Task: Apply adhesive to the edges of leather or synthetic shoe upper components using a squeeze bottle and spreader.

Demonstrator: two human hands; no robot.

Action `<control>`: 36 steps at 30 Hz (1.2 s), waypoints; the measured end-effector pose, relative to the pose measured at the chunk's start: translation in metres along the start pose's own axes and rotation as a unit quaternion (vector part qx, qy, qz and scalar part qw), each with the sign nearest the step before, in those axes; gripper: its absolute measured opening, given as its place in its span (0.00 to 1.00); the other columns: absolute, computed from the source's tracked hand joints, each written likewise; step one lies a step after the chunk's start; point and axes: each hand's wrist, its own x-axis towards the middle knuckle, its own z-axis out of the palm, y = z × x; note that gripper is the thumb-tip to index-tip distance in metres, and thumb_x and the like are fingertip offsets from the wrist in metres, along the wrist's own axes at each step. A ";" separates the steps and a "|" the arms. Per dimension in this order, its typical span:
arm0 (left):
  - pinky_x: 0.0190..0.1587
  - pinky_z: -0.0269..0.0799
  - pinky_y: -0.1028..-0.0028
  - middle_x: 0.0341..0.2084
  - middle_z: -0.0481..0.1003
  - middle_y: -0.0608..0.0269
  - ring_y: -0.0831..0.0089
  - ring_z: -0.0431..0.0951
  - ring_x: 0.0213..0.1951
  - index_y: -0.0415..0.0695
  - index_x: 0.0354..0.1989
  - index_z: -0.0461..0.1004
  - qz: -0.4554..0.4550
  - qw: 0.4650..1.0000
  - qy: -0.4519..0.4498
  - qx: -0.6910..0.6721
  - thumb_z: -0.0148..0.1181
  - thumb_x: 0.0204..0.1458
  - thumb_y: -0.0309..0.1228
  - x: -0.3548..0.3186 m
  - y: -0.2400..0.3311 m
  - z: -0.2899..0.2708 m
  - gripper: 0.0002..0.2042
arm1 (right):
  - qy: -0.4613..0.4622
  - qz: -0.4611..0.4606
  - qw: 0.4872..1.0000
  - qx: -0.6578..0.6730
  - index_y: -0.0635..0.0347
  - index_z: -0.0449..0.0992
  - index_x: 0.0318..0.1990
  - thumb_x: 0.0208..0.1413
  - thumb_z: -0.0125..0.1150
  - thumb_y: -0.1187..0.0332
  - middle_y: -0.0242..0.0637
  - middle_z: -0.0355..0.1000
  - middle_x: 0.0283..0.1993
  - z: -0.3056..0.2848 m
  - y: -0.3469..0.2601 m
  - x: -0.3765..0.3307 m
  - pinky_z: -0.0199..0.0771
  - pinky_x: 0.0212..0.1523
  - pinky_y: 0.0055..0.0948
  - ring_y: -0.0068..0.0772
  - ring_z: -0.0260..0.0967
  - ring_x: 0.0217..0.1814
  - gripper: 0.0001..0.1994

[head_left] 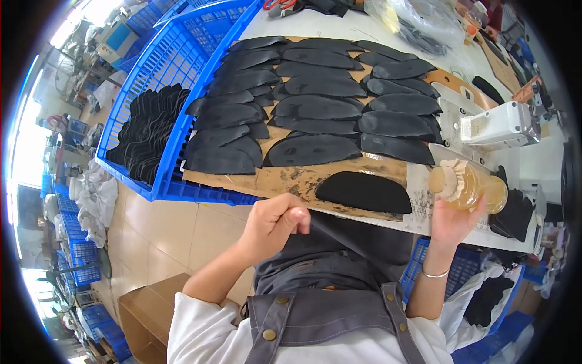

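My right hand (453, 219) grips a bottle of cloudy yellow liquid (479, 189), tilted with its neck to the left, above the right end of the work surface. Something pale and crumpled wraps the bottle's neck. My left hand (276, 223) is closed in a loose fist just off the front edge, with nothing visible in it. Between my hands, one black half-moon piece (364, 193) lies flat on a stained brown board (242, 181). Behind it, overlapping dark curved pieces (318, 115) are laid out in three columns, some with a damp-looking sheen.
At the left stands a blue plastic crate (159, 182) holding stacked black pieces (148, 130). A white machine arm (500, 124) juts over the right side. More black pieces (514, 215) lie at the right end. A cardboard box (145, 312) sits on the floor.
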 end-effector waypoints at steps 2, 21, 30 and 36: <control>0.25 0.65 0.79 0.15 0.72 0.65 0.78 0.70 0.20 0.38 0.23 0.72 0.022 0.999 0.002 0.031 0.56 0.52 0.28 -0.005 -0.002 0.000 0.08 | -0.013 -0.010 1.000 0.006 0.56 0.57 0.60 0.52 0.56 0.54 0.40 0.58 0.61 -0.001 0.000 -0.002 0.46 0.66 0.46 0.41 0.53 0.65 0.30; 0.27 0.65 0.75 0.22 0.72 0.66 0.68 0.70 0.23 0.44 0.19 0.75 0.276 0.890 0.092 0.350 0.67 0.35 0.27 -0.029 -0.020 -0.033 0.05 | -0.270 -0.026 0.867 -0.419 0.61 0.48 0.63 0.49 0.55 0.46 0.58 0.58 0.56 0.091 0.052 -0.040 0.62 0.57 0.44 0.52 0.62 0.56 0.40; 0.43 0.67 0.67 0.38 0.71 0.61 0.65 0.70 0.41 0.42 0.37 0.74 0.351 0.835 0.079 0.416 0.63 0.36 0.32 0.003 -0.027 -0.016 0.17 | -0.327 -0.040 0.795 -0.509 0.66 0.46 0.61 0.40 0.64 0.71 0.52 0.62 0.54 0.115 0.074 -0.048 0.67 0.50 0.30 0.34 0.64 0.51 0.41; 0.48 0.65 0.67 0.43 0.72 0.65 0.70 0.70 0.43 0.47 0.39 0.76 0.403 0.779 0.077 0.474 0.61 0.37 0.29 0.013 -0.054 -0.017 0.16 | -0.393 -0.069 0.701 -0.591 0.68 0.58 0.55 0.39 0.65 0.73 0.49 0.62 0.53 0.117 0.079 -0.045 0.66 0.50 0.31 0.34 0.64 0.51 0.33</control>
